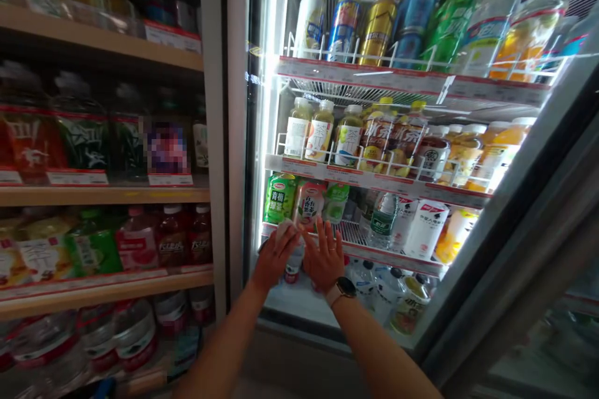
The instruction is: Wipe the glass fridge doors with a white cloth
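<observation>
Both hands are at the front edge of the third fridge shelf (346, 243), on its left side. My left hand (275, 255) is closed on a small whitish cloth (286, 232), partly hidden by the fingers. My right hand (324, 255), with a dark watch (346, 287) on its wrist, has its fingers stretched out and apart against the shelf front. I cannot tell whether it presses on the edge. Just behind the hands stand a green-labelled bottle (279, 198) and a pink-labelled bottle (309, 204). A clear water bottle (384, 219) stands farther right.
The fridge's upper shelves hold cans (344, 25) and tea bottles (349, 137) behind wire rails. Large bottles (388, 290) stand at the bottom. The open fridge door (505, 224) slants along the right. Wooden shelves (107, 196) with drinks are at left.
</observation>
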Motion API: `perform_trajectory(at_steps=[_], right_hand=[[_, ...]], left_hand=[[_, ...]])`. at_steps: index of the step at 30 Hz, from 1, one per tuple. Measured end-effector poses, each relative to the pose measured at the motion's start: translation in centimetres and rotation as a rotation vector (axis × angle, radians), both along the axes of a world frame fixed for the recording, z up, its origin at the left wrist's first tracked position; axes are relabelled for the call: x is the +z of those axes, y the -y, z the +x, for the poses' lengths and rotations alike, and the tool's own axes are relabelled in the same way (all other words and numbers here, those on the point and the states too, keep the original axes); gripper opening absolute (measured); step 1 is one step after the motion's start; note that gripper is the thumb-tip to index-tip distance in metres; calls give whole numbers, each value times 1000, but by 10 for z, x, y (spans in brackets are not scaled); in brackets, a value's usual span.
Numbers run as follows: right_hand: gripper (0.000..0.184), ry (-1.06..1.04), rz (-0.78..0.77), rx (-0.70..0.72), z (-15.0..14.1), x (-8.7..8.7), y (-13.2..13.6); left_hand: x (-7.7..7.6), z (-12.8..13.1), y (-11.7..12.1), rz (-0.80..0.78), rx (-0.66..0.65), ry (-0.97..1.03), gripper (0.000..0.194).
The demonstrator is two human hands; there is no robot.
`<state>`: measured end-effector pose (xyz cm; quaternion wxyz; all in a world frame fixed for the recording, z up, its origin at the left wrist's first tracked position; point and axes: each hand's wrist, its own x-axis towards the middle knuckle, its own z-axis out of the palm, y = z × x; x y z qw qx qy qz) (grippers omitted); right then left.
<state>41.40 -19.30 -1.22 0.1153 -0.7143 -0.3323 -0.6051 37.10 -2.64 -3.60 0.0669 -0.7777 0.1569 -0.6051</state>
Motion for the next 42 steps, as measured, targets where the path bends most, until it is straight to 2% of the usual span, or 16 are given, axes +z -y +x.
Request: perform_trajectory(at_steps=[4,9,11,13,16,20,23,25,28,31,33,34,36,42], right_hand=[[67,2,1,-4,-1,2,0],[69,1,-12,-26,-2,3,1],[70,5,-6,-33,-2,4,1],[70,6,-5,-37,-2,4,1],[68,5,-9,-23,-2,4,1],[64,23,11,-2,0,3,0],[58,36,24,-8,1,1,0],[59,24,9,-6,1,1,0],[65,12,-3,-9,1,1,1],[69,5,-3,-8,0,1,1],[70,-8,-4,-5,0,1,0],[71,-11,-5,-3,0,1,0],[71,-14,-2,-6,-1,1,0],[67,-6,-2,-8,0,0,0]], left_hand=[[15,-3,-16,-175,6,58,64],[24,-3,-20,-668,-48,137,61],[23,-1,-13,-748,-82,138,66],[18,2,-3,-719,-100,102,69],[8,5,16,-597,-89,44,69],[-7,4,34,-311,-108,-37,67],[-12,1,32,-96,-140,-68,68],[-10,0,22,-44,-122,-48,69],[-1,-4,-1,-101,-32,14,70],[7,-8,-19,-374,61,57,79],[7,-9,-20,-548,69,50,81],[6,-9,-18,-587,51,40,81],[0,-7,-8,-574,-6,8,77],[-16,3,30,-381,-119,-52,65]])
